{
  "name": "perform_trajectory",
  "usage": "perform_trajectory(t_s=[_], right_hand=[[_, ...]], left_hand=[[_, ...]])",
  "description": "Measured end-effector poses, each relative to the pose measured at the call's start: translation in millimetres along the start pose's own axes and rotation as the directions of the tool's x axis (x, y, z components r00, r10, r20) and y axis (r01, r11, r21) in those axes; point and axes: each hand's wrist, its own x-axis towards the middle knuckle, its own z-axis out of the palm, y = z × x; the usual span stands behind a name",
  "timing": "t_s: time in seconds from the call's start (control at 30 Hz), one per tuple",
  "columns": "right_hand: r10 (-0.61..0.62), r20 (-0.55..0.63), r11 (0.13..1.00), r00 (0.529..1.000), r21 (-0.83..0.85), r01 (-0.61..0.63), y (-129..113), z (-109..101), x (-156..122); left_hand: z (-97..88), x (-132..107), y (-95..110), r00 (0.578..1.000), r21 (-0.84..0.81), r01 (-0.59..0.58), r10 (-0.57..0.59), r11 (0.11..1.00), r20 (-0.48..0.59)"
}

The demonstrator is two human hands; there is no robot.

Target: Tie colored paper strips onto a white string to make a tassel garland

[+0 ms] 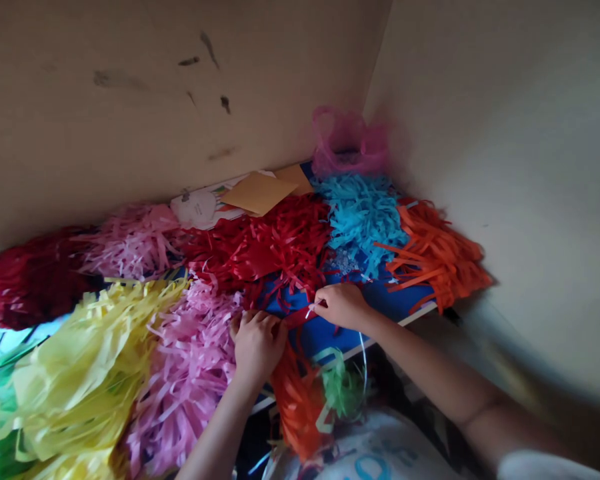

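1. Our left hand (257,341), fingers curled together, pins red strips (275,250) to the blue bench (330,331), probably against sliding.
2. Our right hand (343,305), at its 3 o'clock, pinches one strip end.

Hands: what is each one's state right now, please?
Left hand: closed, resting on thin red paper strips.
Right hand: closed, pinching a thin pale paper strip.

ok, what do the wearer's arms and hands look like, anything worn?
Left hand and right hand are bare: no gloves, rings or watch visible. Both forearms are uncovered; a white short sleeve shows at the right upper arm.
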Motion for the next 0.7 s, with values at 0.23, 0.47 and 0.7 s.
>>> perform_trajectory(t_s=[0.23,0.47,0.7], right_hand=[[0.038,0.051,0.999,0.998,-0.026,-0.037,-4.6,-2.6,2.6],[0.044,0.059,0.999,0.997,-0.029,-0.042,-6.5,-6.9,3.0],[0.046,0.055,0.999,0.997,-0.016,-0.046,-5.6,-8.7,1.4]], left_hand=[[-8.1,-13.1,13.3,0.980,0.124,-0.094,0.114,0.988,-0.162],[14.0,-94.8,17.7,0.909,0.066,-0.392,0.397,0.918,-0.124],[-15.0,-132.0,2.1,0.864,-0.098,-0.431,0.380,0.897,-0.331]])
